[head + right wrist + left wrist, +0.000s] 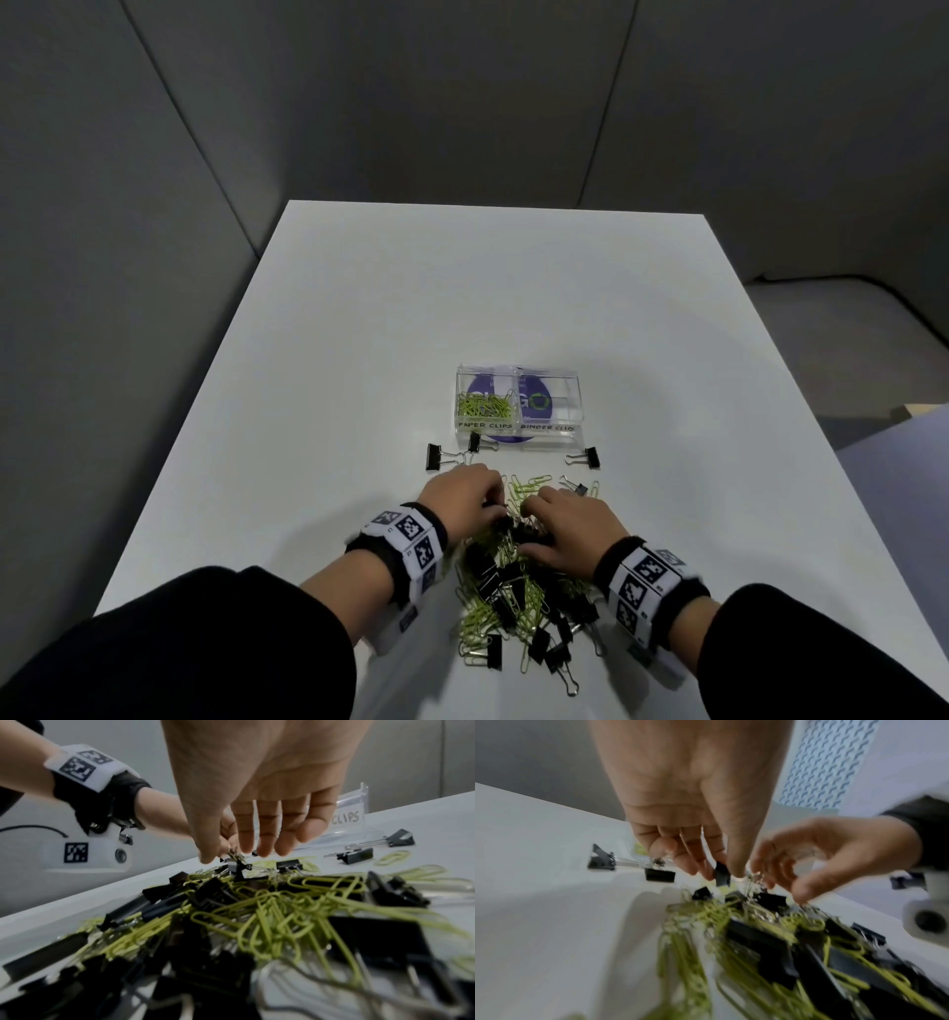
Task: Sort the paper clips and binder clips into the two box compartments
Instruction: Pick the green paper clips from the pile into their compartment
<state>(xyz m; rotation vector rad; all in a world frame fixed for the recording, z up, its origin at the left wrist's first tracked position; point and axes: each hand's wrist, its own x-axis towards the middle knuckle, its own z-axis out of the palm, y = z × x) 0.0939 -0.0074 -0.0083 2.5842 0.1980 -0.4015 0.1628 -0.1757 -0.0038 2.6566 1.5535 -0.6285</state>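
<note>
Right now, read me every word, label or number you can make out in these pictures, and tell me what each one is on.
"PAPER CLIPS": handwritten label on the left front of the clear plastic two-compartment box.
"BINDER CLIPS": handwritten label on its right front; only "CLIPS" shows in the right wrist view.
"GO": part of the purple round logo under the box; the rest is unreadable.
Black-and-white square marker tags on the wristbands: patterns; tiny numbers beside them too small to read.

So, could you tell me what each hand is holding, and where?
The left hand pinches a black binder clip by its body. The right hand's hold cannot be told.
</note>
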